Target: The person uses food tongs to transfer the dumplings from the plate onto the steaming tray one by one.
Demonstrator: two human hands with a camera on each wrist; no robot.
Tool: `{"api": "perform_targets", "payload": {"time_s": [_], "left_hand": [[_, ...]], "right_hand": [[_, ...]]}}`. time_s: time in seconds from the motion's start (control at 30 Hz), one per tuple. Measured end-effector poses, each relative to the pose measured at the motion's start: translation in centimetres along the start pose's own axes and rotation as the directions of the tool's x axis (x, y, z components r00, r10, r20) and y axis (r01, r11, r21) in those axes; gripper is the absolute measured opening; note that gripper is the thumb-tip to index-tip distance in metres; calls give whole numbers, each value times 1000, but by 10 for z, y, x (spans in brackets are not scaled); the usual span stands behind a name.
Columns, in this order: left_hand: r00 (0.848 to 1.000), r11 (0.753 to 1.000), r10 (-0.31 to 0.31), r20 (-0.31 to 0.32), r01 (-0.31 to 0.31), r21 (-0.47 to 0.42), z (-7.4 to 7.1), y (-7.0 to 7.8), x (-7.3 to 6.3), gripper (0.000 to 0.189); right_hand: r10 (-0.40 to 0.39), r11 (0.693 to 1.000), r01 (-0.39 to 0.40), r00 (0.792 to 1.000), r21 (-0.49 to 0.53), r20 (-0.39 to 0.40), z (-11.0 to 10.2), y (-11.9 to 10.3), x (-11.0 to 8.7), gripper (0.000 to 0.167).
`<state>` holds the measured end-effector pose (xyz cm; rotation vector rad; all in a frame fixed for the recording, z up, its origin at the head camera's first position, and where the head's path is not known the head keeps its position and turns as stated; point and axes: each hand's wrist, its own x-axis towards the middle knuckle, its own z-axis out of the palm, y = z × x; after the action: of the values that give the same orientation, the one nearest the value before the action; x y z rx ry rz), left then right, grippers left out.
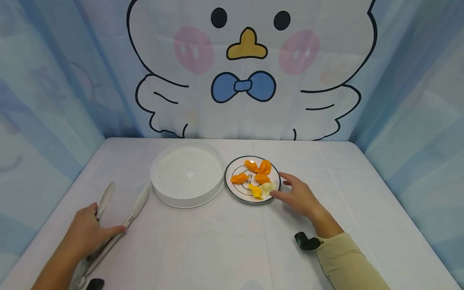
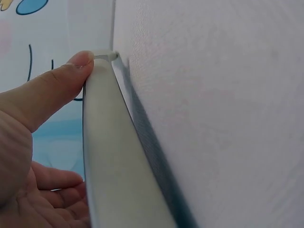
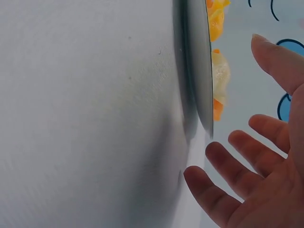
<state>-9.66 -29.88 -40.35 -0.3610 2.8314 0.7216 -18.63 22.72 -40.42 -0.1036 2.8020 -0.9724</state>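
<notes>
At the left of the head view lies a pair of whitish tongs (image 1: 137, 206) with its arms spread apart. My left hand (image 1: 88, 231) grips it, the thumb on one arm and the fingers by the other. In the left wrist view the thumb rests along the edge of a tong arm (image 2: 114, 142). A round white plate with a dark rim (image 1: 239, 196) bears several orange, yellow and pale dumpling-like pieces (image 1: 239, 178). At its right edge is my right hand (image 1: 299, 197), fingers spread and holding nothing; the right wrist view shows the fingers loosely bent beside the rim.
A round white perforated steamer tray (image 1: 188, 171) stands just left of the plate. Everything lies on a white-covered table (image 1: 217, 249). A printed cartoon curtain (image 1: 243, 117) hangs behind it, with blue curtains at both sides.
</notes>
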Motion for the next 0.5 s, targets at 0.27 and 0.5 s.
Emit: {"api": "perform_targets", "payload": {"time_s": [0.27,0.5], "left_hand": [[1000,1000,-22,22,22,-5,-1,1,-1,128],[998,1000,-31,53,31,-1,1,-2,2,131]], "right_hand": [[40,999,-41,999,34,23,5,4,4,80],[90,992,-91,996,87,15,6,5,7,77]]}}
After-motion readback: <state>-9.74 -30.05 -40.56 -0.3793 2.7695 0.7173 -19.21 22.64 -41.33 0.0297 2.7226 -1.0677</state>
